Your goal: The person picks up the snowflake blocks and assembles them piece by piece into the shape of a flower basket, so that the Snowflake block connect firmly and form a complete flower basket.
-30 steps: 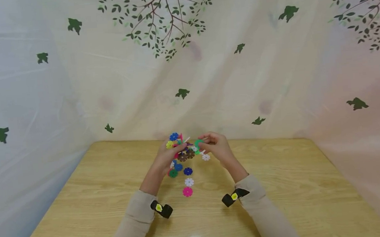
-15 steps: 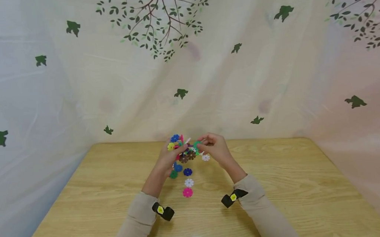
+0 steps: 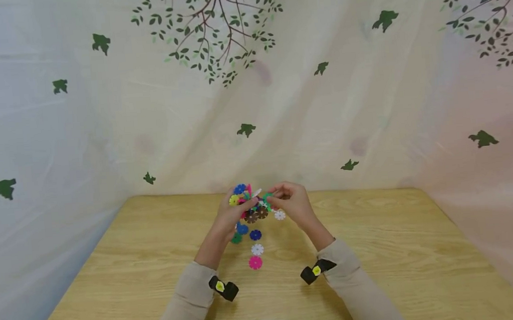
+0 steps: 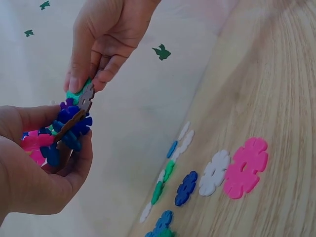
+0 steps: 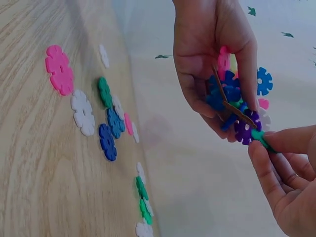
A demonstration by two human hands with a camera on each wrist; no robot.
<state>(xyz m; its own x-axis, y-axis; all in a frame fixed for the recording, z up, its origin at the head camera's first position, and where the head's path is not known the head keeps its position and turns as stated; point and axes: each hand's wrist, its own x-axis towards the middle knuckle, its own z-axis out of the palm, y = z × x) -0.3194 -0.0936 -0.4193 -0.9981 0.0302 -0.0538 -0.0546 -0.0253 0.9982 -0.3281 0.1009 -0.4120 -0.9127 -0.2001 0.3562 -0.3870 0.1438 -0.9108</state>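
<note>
My left hand (image 3: 226, 217) grips a cluster of joined plastic snowflake discs (image 4: 69, 126) in blue, pink, brown and purple, its thumb lying along the top. Between the thumb and fingers of my right hand (image 3: 295, 204) is a green snowflake disc (image 5: 261, 139). In the right wrist view this green disc meets the edge of a purple disc (image 5: 245, 128) on the cluster. Two brown discs (image 3: 251, 216) show at the near side of the cluster. The left fingers and palm hide part of the cluster. Both hands are raised above the far part of the table.
On the wooden table (image 3: 381, 250) lie loose discs: a pink one (image 4: 246, 168), a white one (image 4: 215, 173) and a dark blue one (image 4: 186, 188) in a row, with several more green, blue and white ones behind. A printed cloth (image 3: 182, 135) hangs beyond the far edge.
The right hand has brought the green disc leftward against the cluster, where a small gap showed a second ago. The left hand keeps its grip, and the loose discs lie as before.
</note>
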